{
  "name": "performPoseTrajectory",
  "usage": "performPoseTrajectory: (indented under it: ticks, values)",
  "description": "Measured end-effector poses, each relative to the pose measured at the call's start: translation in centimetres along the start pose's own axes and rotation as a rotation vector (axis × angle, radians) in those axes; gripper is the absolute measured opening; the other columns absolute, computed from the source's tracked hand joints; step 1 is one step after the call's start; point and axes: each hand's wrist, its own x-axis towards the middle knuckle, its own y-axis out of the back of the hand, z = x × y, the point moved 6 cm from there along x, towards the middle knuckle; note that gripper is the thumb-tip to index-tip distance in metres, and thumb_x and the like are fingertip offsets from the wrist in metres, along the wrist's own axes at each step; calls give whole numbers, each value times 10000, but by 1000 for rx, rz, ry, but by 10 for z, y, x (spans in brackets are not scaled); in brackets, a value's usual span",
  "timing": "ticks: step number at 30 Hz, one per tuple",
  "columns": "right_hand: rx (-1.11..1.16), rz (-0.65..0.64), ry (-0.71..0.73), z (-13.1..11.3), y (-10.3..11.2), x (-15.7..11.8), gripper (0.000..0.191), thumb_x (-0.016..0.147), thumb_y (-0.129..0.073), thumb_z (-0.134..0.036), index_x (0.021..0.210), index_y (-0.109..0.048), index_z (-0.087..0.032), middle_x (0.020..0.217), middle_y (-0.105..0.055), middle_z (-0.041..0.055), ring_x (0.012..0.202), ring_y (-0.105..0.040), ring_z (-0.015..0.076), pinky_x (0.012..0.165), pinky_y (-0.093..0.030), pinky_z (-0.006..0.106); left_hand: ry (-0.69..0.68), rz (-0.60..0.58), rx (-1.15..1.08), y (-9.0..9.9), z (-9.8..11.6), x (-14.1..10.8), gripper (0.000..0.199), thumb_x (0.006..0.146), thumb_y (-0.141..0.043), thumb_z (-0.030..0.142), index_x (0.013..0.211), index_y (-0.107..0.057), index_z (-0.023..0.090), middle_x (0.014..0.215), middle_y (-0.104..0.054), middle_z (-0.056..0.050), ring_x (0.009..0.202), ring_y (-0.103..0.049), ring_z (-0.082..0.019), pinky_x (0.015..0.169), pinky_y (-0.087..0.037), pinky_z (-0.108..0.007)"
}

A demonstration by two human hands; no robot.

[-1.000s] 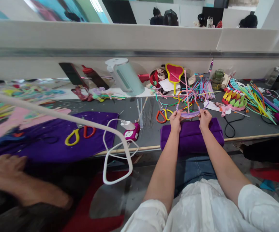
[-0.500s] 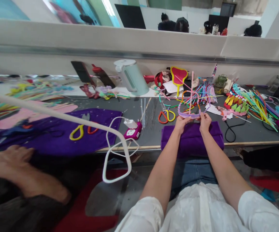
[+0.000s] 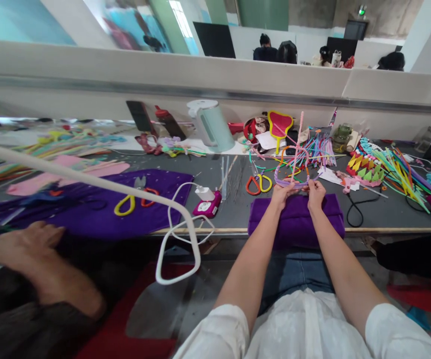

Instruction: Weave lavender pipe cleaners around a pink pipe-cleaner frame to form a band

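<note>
I find the fuzzy wire loop (image 3: 293, 185) pinched between my left grip (image 3: 283, 194) and right grip (image 3: 315, 193), its outline and pink upright (image 3: 298, 148) apparently formed, a purple strand (image 3: 319, 175) just beyond the right grip seemingly left unsecured.

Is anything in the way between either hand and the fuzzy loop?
Nothing visible: the left hand and right hand both already hold the loop at its near edge. The folded purple cloth lies below the forearms, not between.
</note>
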Motion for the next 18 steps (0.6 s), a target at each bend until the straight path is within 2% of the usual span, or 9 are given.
performPoseTrajectory:
  ticks: [8, 18]
  values:
    - [-61, -1, 60, -5, 1, 0, 325, 678, -651, -475, 741, -605, -160, 550, -612, -28, 495, -590, 137, 418, -440, 224, 21, 73, 7, 4, 2, -1, 362, 621, -802, 222, 912, -610, 124, 946, -724, -113, 796, -699, -205, 763, -568, -353]
    - [-54, 34, 105, -8, 3, 1, 306, 693, -652, -429, 781, -650, -136, 588, -643, -6, 454, -580, 121, 340, -324, 193, 41, 91, -9, 8, 2, -1, 363, 633, -786, 198, 935, -601, 117, 980, -720, -144, 834, -706, -234, 708, -585, -329]
